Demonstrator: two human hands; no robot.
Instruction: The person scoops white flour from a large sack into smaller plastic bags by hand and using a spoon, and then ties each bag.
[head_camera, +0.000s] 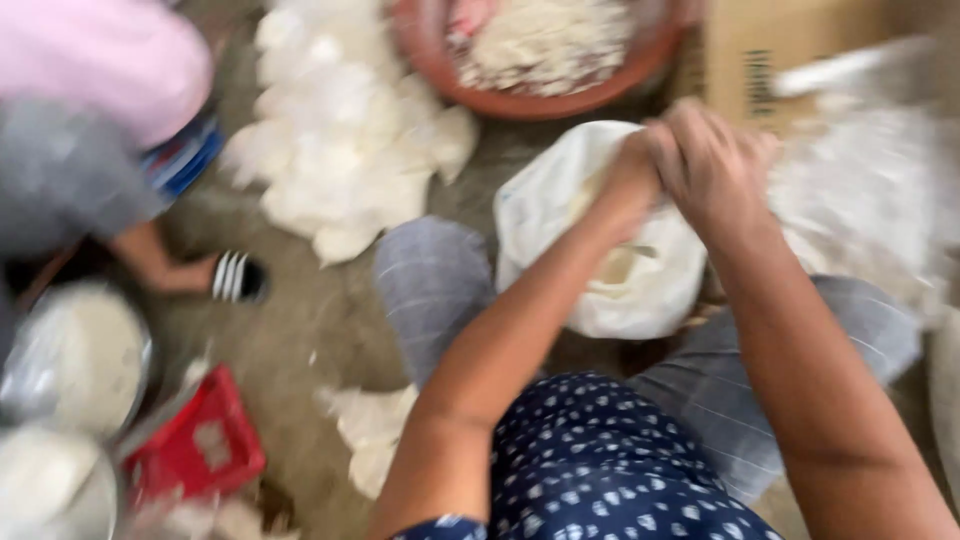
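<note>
**Both hands clenched on the bag's mouth**

The left hand (635, 170) and right hand (715, 160) press together, gripping the gathered top of a white, soft plastic bag (600, 250) that sits between the person's knees. A round reddish-brown bowl (520, 95) lies just beyond it. White flat pieces (340, 130) crowd the floor to the left; bare floor remains near another person's striped sandal (238, 277).

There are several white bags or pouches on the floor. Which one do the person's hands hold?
The full white bag between the knees: both the left hand and the right hand grip its top. The other white pouches lie untouched in a heap, farther left.
</note>
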